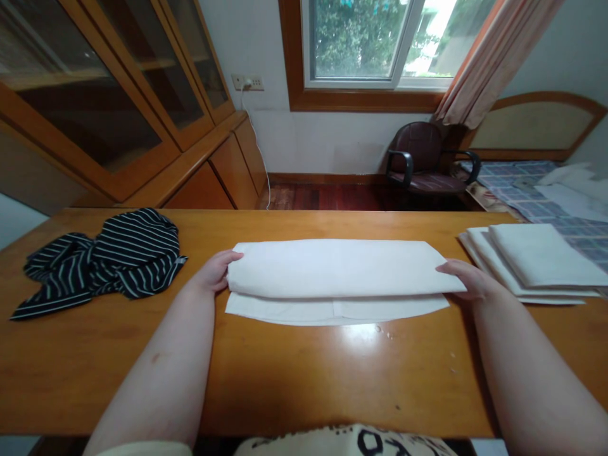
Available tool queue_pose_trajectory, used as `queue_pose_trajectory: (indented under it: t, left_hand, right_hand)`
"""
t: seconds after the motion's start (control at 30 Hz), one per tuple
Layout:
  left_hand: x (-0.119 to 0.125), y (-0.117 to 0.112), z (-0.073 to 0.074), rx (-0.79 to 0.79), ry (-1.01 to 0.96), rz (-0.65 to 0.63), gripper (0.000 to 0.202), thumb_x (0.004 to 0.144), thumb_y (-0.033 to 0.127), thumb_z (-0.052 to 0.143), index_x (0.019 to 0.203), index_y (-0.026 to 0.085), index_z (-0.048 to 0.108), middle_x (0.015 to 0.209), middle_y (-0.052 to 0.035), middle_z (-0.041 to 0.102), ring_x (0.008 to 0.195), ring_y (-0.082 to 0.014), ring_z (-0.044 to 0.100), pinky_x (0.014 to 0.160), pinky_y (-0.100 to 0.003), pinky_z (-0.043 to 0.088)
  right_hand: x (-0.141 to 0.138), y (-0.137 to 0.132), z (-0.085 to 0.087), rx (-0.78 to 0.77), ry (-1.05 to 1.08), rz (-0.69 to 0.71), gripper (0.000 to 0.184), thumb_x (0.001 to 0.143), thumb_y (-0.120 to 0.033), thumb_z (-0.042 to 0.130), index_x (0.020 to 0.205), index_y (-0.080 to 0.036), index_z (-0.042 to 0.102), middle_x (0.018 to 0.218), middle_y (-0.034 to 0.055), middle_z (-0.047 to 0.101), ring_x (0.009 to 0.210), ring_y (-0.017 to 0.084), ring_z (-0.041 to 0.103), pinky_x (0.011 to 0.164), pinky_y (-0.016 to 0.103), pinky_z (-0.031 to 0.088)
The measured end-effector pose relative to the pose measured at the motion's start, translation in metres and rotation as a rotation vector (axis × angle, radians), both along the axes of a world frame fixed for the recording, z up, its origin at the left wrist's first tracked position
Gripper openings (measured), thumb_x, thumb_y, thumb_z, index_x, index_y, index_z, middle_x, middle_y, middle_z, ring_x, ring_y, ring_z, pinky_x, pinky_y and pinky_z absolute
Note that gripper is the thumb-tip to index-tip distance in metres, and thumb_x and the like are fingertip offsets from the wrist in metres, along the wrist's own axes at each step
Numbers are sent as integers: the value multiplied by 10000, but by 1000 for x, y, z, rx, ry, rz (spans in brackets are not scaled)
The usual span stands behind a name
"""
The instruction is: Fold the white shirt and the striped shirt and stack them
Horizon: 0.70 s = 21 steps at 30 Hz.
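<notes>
A white cloth (332, 269), folded into a wide strip, spans the middle of the wooden table. My left hand (219, 270) grips its left end, thumb on top and the other fingers underneath. At the right end my right hand (468, 278) pinches the cloth the same way, with most fingers hidden below. The upper layer looks slightly raised, and a lower layer shows along the near side. To the right of my right hand lies a stack of folded white cloths (546, 256). A crumpled black cloth with white stripes (137, 247) rests left of my left hand.
The wooden table (304, 386) reaches across the view. Beyond it stand a wooden cabinet (213, 183) at the left and a dark armchair (422, 155) below the window. A bed (513, 180) with a plaid cover is at the far right.
</notes>
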<state>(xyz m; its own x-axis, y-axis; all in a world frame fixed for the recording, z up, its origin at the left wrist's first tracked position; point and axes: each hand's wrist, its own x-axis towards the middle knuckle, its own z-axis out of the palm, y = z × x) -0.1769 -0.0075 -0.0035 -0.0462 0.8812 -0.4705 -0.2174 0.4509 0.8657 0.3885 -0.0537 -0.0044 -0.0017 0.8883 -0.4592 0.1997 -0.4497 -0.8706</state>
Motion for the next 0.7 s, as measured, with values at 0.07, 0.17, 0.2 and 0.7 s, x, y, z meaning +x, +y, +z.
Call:
queue_pose_trajectory:
  t: [0.07, 0.17, 0.2, 0.7]
  left_hand:
    - [-2, -3, 4, -4, 10, -13, 159, 618, 171, 680, 761, 103, 669, 700, -76, 716, 565, -190, 665, 519, -265, 547]
    - [-3, -8, 11, 4, 41, -64, 205, 635, 210, 717, 812, 117, 676, 776, -83, 730, 642, -193, 686, 583, -258, 560]
    - [-2, -10, 13, -10, 60, -95, 216, 637, 230, 729, 815, 118, 677, 789, -89, 731, 662, -201, 690, 599, -265, 563]
    - [-10, -20, 19, -82, 167, -332, 330, 617, 348, 787, 856, 135, 705, 812, -96, 737, 667, -204, 689, 595, -264, 554]
  right_hand:
    - [-2, -1, 3, -37, 100, 22, 227, 565, -350, 712, 703, -196, 617, 630, 27, 654, 543, 175, 607, 502, 258, 484]
    - [-12, -4, 10, -94, 145, 70, 263, 605, -373, 738, 765, -178, 663, 729, 62, 697, 632, 198, 645, 574, 267, 511]
    - [-16, -4, 11, -107, 131, 72, 273, 619, -389, 740, 768, -170, 674, 726, 67, 700, 617, 194, 643, 561, 263, 507]
    - [-17, -11, 19, -180, 41, 114, 319, 576, -388, 762, 766, -137, 707, 765, 99, 724, 649, 228, 670, 586, 272, 523]
